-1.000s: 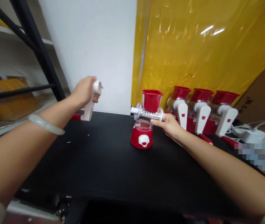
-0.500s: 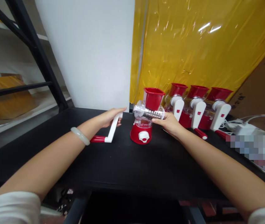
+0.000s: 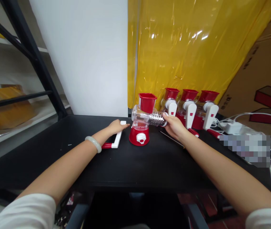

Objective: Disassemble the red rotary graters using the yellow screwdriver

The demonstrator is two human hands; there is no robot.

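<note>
My left hand [image 3: 115,127] is closed on the upper end of a white crank handle [image 3: 117,140] with a red grip, low over the black table. Right of it stands a rotary drum grater [image 3: 139,136] with a red base, a white knob, a clear barrel and a red square hopper. My right hand [image 3: 175,126] grips the outer end of a shiny perforated drum [image 3: 156,119], thumb on top. The drum sticks out of the barrel's right side, its inner end still within. My right fingertips are partly hidden behind the drum.
Several like graters with cranks fitted, one a rotary grater [image 3: 189,109], stand at the back right. White cables and an adapter [image 3: 234,128] lie farther right, near a cardboard box [image 3: 256,82]. A thin rod [image 3: 172,139] lies by my right hand. Shelving [image 3: 25,109] stands left.
My right hand has drawn the drum partly out of the barrel toward the right. My left hand has lowered slightly with the crank handle. The view has shifted a little to the right.
</note>
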